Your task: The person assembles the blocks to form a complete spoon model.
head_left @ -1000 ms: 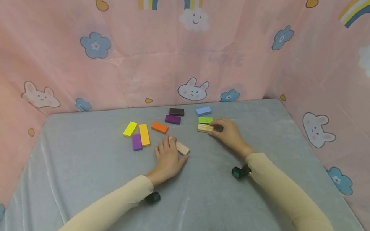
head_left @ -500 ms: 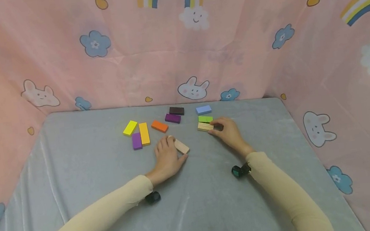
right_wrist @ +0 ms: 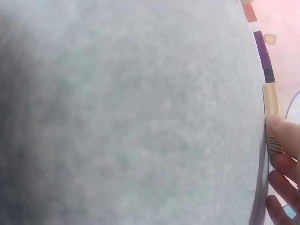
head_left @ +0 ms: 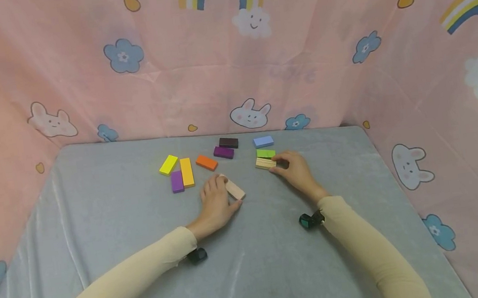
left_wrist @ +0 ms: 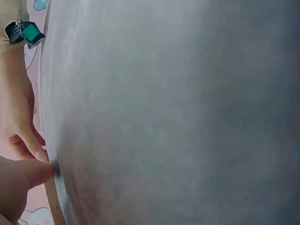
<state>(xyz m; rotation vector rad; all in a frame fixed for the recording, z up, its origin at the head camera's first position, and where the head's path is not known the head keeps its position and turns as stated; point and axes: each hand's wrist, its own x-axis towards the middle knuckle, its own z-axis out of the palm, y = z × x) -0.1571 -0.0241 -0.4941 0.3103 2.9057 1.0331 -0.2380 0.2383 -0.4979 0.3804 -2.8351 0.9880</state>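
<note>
Fingers and thumb of the right hand (head_left: 297, 170) pinch the right end of a striped wooden block (head_left: 264, 164), which lies to their left, its long axis running sideways with a slight slant and one end pointing into the grip. Left of that, the bent fingers of the left hand (head_left: 216, 203) hold a pale wooden block (head_left: 235, 190) at its far end, thumb at the near end; its long axis runs diagonally from far left to near right. Just beyond the right fingers' block lies a green block (head_left: 265, 153).
</note>
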